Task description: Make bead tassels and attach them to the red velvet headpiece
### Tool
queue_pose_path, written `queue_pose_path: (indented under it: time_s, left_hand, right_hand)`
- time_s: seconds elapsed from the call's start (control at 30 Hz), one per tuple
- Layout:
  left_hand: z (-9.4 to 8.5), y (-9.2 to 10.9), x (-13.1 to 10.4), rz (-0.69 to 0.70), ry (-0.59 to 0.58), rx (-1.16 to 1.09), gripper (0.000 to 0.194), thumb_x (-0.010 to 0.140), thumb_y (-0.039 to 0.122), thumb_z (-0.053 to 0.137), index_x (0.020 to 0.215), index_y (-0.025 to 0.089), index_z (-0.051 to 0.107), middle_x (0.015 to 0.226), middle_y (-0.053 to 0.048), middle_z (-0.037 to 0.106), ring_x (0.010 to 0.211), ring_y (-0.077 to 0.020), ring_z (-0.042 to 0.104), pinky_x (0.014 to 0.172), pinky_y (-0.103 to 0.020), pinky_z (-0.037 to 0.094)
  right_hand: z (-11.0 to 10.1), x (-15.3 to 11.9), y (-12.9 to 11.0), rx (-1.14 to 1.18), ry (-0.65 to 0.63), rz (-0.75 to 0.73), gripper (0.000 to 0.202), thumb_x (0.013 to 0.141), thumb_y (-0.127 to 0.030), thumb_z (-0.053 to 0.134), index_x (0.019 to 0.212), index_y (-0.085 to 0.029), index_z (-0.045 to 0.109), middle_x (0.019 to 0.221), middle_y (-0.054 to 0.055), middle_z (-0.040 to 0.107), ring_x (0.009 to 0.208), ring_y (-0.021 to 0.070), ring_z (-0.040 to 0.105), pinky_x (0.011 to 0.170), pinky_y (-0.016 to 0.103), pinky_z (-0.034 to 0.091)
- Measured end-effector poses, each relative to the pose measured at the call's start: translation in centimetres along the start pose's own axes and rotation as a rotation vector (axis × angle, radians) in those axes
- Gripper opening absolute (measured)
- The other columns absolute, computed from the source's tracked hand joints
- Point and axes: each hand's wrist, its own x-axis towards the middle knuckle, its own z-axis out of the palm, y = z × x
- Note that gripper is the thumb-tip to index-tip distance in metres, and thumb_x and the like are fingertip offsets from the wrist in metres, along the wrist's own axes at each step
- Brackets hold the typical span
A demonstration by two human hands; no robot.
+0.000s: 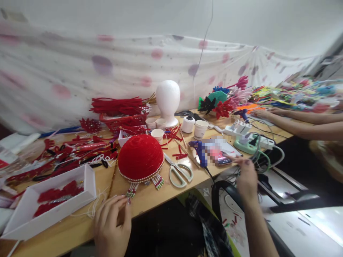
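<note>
A domed red cap (pixel 140 157), wound with red cord and edged with a string of pearls, sits on the table. Two beaded tassels hang from its rim and lie toward the front edge. My left hand (pixel 114 221) is at the tip of the nearer beaded tassel (pixel 132 190), thumb and forefinger closed together there. Over at the right, my right hand (pixel 246 178) holds nothing; its forefinger stretches toward a phone (pixel 224 159), partly pixelated, and the other fingers are bent. Between cap and phone lie pale-handled scissors (pixel 178 173) and a blue glue gun (pixel 198 151).
A white foam head (pixel 168 101) stands behind paper cups (pixel 200 129). At left is a white box (pixel 53 203) with red pieces inside. Power strips (pixel 245 141) and tangled cables lie at right, near another person's arms (pixel 300 119). A black chair arm (pixel 225 189) stands below the table edge.
</note>
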Motion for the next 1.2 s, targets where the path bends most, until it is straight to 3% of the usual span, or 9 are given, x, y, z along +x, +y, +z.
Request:
queue_pose_path:
  time_s: [0.13,0.33,0.53,0.73,0.83,0.93,1.07,1.2]
  left_hand:
    - [0.0,0.1,0.1,-0.004,0.003,0.014,0.003,0.093,0.017,0.061,0.091,0.019,0.062,0.084,-0.008,0.071,0.082,-0.0247,0.067,0.082,-0.043,0.052]
    - [0.1,0.0,0.2,0.035,-0.003,0.033,0.004,0.092,0.015,0.061,0.090,0.019,0.061,0.082,-0.009,0.071,0.079,-0.0257,0.067,0.081,-0.045,0.052]
    - [0.1,0.1,0.2,0.060,0.017,0.065,0.003,0.092,0.014,0.062,0.090,0.017,0.062,0.082,-0.011,0.072,0.079,-0.0272,0.068,0.080,-0.045,0.053]
    - [0.3,-0.2,-0.2,0.067,0.024,0.068,0.002,0.091,0.015,0.064,0.090,0.015,0.063,0.082,-0.012,0.072,0.080,-0.0272,0.068,0.081,-0.044,0.053]
    - [0.5,-0.4,-0.3,0.074,0.020,0.080,0.003,0.091,0.019,0.065,0.092,0.016,0.064,0.084,-0.011,0.073,0.082,-0.0277,0.068,0.086,-0.047,0.052]
    - [0.8,-0.4,-0.4,0.024,-0.002,0.122,0.025,0.090,0.030,0.068,0.105,0.011,0.064,0.094,-0.017,0.073,0.089,-0.0319,0.068,0.088,-0.050,0.053]
    - [1.0,-0.3,-0.6,-0.026,0.003,0.179,0.041,0.090,0.039,0.067,0.114,0.006,0.061,0.099,-0.021,0.072,0.092,-0.0346,0.068,0.089,-0.053,0.054]
    - [0.9,-0.3,-0.6,0.003,0.005,0.183,0.038,0.089,0.036,0.068,0.113,0.008,0.061,0.098,-0.020,0.072,0.089,-0.0333,0.069,0.090,-0.053,0.054]
  right_hand:
    - [0.5,-1.7,0.5,-0.032,-0.094,0.004,0.056,0.105,-0.053,0.024,0.100,-0.021,0.069,0.114,0.014,0.066,0.125,0.0317,0.052,0.109,0.057,0.037]
    - [0.9,-1.7,0.5,-0.089,-0.112,0.052,0.058,0.102,-0.056,0.021,0.106,-0.024,0.070,0.121,0.015,0.056,0.131,0.0353,0.043,0.111,0.064,0.024]
    - [0.8,-1.9,0.0,-0.038,-0.200,0.003,0.056,0.102,-0.058,0.024,0.096,-0.024,0.069,0.107,0.012,0.066,0.123,0.0319,0.051,0.108,0.056,0.033]
    - [0.4,0.0,-0.1,-0.025,-0.099,-0.032,0.061,0.103,-0.058,0.018,0.102,-0.021,0.067,0.112,0.014,0.067,0.123,0.0315,0.050,0.107,0.053,0.035]
    - [0.4,1.4,0.6,-0.072,-0.108,-0.035,0.064,0.099,-0.064,0.020,0.100,-0.021,0.068,0.114,0.016,0.067,0.122,0.0341,0.051,0.107,0.056,0.034]
    - [0.7,1.7,1.2,-0.146,-0.128,0.004,0.068,0.089,-0.073,0.036,0.115,-0.018,0.064,0.122,0.020,0.065,0.125,0.0403,0.048,0.107,0.062,0.031]
    - [1.3,0.7,1.5,-0.235,-0.142,0.073,0.100,0.069,-0.076,0.062,0.143,-0.012,0.040,0.137,0.027,0.055,0.123,0.0469,0.052,0.105,0.070,0.029]
    - [1.6,-0.2,1.3,-0.274,-0.154,0.099,0.101,0.072,-0.070,0.062,0.149,-0.015,0.027,0.134,0.025,0.057,0.119,0.0447,0.058,0.102,0.069,0.032]
